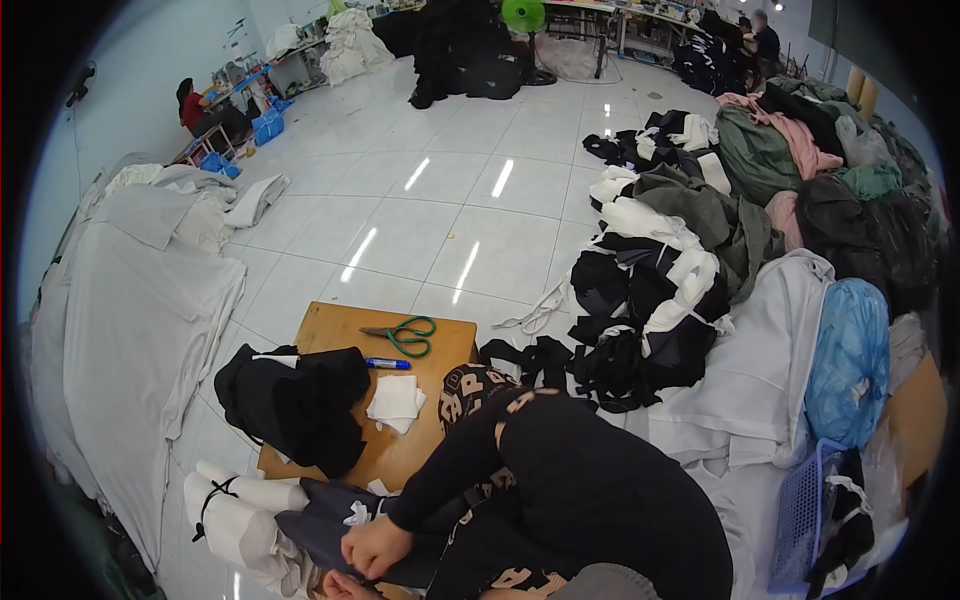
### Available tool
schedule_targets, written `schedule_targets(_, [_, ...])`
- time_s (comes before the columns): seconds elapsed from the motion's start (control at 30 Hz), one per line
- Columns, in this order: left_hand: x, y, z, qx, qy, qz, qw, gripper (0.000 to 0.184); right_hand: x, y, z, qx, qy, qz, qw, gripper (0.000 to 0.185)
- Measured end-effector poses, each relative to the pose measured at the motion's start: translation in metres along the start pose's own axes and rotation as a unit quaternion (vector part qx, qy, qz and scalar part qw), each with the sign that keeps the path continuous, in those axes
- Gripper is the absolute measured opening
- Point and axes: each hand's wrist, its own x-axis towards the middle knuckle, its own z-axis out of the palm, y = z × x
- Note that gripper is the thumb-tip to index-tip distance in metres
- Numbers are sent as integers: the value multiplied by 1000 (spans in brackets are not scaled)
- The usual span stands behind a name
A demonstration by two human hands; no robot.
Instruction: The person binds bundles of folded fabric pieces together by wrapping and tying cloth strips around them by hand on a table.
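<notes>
My right hand (378, 547), at the end of a black sleeve, is closed with bent fingers on dark grey cloth (318, 515) low in the view. Just below it, my left hand (347, 587) is partly cut off by the bottom edge; its fingers are pressed together, and what they hold is hidden. A small white tie (357, 513) lies on the dark cloth. Beside it are white cloth bundles (235, 525), one bound with a black strip. A wooden board (335, 325) bears green-handled scissors (408, 337), a blue marker (387, 364), white cloth squares (396, 403) and black cloth (300, 400).
Grey-white sheeting (140, 290) covers a heap at left. Black and white cloth piles (650, 290), a blue plastic bag (850, 360) and a purple basket (800, 520) stand at right. A person in red (192, 105) sits far left; other people are at the back right.
</notes>
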Motion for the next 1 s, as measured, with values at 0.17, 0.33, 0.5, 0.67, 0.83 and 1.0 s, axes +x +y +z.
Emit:
schedule_targets(0.17, [-10, -17, 8, -59, -32, -33, 997, 31, -28, 11, -41, 45, -121, 126, 984, 25])
schedule_targets(0.33, [-14, -90, 22, -56, -224, 10, 973, 20, -29, 44, -9, 237, 83, 182, 951, 22])
schedule_targets(0.5, [-50, -65, 41, -430, -108, -294, 846, 20, -31, 21, 4, 219, 191, 198, 936, 15])
schedule_targets(0.67, [-31, -60, 50, -389, -57, -236, 888, 25, -32, -11, 49, -81, 351, 156, 920, 7])
schedule_targets(0.83, [0, -99, 48, -394, -187, -211, 875, 31, -12, -38, 70, -173, 300, 214, 913, 9])
schedule_targets(1.0, [11, -99, 42, -394, -260, -168, 865, 28, 2, -57, 79, -62, 299, 302, 903, 20])
